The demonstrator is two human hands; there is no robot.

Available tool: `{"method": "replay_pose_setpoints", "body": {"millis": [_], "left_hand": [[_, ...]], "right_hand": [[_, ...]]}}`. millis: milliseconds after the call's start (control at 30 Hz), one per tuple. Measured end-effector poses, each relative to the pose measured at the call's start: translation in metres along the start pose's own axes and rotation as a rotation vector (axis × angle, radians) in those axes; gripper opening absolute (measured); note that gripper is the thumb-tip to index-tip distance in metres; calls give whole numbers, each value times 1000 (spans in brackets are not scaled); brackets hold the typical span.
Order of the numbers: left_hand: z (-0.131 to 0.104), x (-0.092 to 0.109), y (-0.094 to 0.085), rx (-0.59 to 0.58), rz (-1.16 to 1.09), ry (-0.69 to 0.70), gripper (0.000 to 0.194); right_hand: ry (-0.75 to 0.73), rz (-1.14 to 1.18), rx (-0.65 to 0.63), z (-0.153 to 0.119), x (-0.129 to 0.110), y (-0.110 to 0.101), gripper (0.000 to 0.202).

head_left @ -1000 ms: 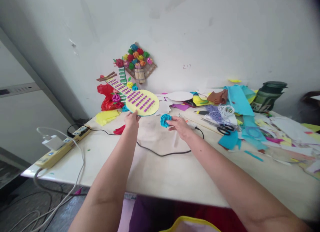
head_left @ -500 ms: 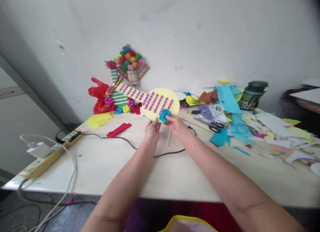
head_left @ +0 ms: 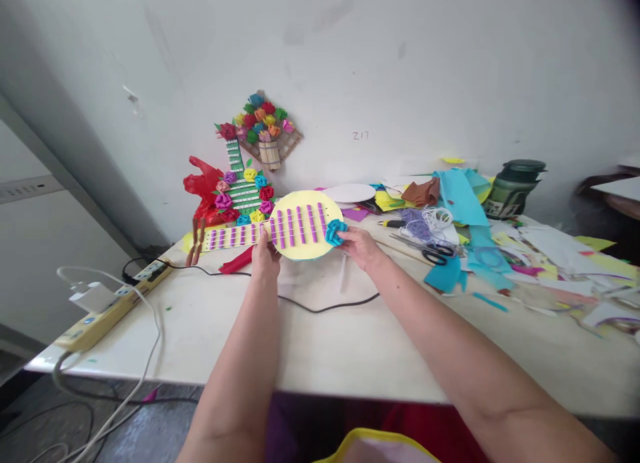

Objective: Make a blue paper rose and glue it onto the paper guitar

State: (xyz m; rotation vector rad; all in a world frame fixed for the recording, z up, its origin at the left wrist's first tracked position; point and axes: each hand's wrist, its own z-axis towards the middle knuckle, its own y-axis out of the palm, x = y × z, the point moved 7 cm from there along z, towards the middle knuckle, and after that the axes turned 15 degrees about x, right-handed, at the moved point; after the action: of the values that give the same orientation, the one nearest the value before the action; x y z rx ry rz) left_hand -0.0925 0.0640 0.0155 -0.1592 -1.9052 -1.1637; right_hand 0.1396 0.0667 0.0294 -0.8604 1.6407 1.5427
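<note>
A yellow craft banjo [head_left: 295, 246] with rows of purple strips is held up above the table, its neck [head_left: 227, 236] pointing left and ending in brown pegs [head_left: 195, 242]. My left hand [head_left: 266, 253] is closed on it where neck and round body meet. At the body's right edge, my right hand [head_left: 361, 246] pinches a blue paper flower [head_left: 335, 232] against the yellow disc. Whether the flower is stuck to the disc, I cannot tell. Behind the neck stands a green craft guitar [head_left: 243, 195] ringed with coloured paper flowers.
A cream power strip [head_left: 113, 310] with a white charger [head_left: 94, 297] lies at the left; a black cable [head_left: 315, 310] crosses the table. To the right are scissors [head_left: 434, 253], white and purple yarn [head_left: 425, 223], blue paper [head_left: 463, 196], scraps and a dark green bottle [head_left: 515, 190].
The banjo has swung from slanting to nearly level, with its neck lower. My left hand moved left from the body's bottom edge to the neck joint. The blue flower is now at the right edge.
</note>
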Motion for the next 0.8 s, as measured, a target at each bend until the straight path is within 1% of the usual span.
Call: {"method": "replay_pose_setpoints", "body": {"millis": [100, 167, 267, 400, 533, 667, 800], "left_hand": [[1, -6, -1, 7, -13, -44, 22], [-2, -8, 2, 15, -49, -41, 23], [-5, -9, 6, 29, -102, -37, 24], [-10, -13, 8, 47, -123, -63, 23], [-18, -21, 14, 16, -147, -85, 22], [-28, -34, 21, -2, -156, -145, 23], [-36, -43, 28, -38, -139, -186, 24]], "right_hand": [[-15, -13, -14, 2, 2, 0, 14], [-26, -15, -12, 2, 2, 0, 16], [-48, -17, 16, -1, 1, 1, 19], [-55, -35, 63, -6, 2, 4, 17], [-19, -56, 89, -11, 11, 10, 15], [-4, -3, 93, -16, 17, 17, 17], [2, 30, 110, -18, 19, 20, 14]]}}
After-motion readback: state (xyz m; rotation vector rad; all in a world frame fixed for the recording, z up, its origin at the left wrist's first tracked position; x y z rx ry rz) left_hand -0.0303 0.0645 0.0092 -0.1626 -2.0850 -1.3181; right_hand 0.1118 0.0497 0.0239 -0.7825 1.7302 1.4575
